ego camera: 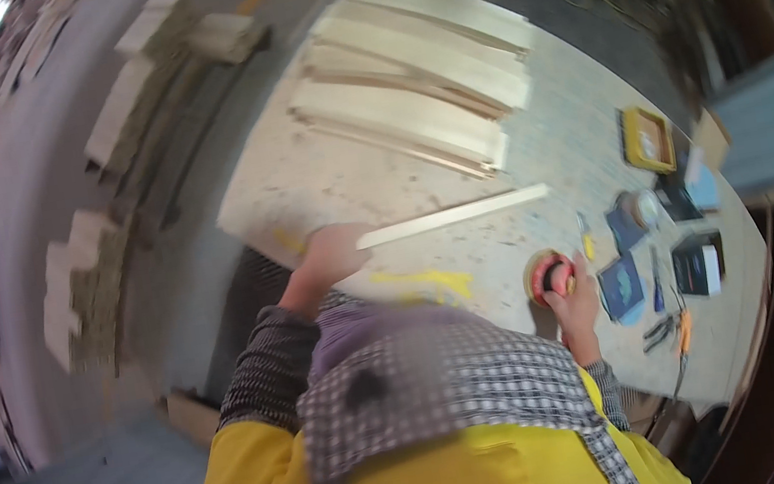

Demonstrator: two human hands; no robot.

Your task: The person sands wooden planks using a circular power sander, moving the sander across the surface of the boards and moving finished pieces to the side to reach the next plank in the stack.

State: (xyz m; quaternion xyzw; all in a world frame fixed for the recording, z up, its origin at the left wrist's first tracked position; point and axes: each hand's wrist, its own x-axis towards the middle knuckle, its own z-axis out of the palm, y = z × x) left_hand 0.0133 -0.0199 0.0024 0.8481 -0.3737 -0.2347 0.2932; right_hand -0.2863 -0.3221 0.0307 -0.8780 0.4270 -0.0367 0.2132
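A narrow pale wooden strip (455,217) extends to the right across the worktable (418,199). Its near end is in my left hand (337,251), which is blurred. My right hand (577,303) grips a round red and black tool (549,277) with a tan rim, possibly a palm sander; my fingers hide part of it. This tool is at the table's near side, below and apart from the strip's far end. Yellow marks (427,281) stain the tabletop between my hands.
Several pale boards (407,79) lie in rows on the table's far part. To the right are a yellow tray (646,140), dark blue sheets (620,287), a black box (699,265) and orange-handled pliers (684,332). Stacked timber (86,286) stands on the floor at left.
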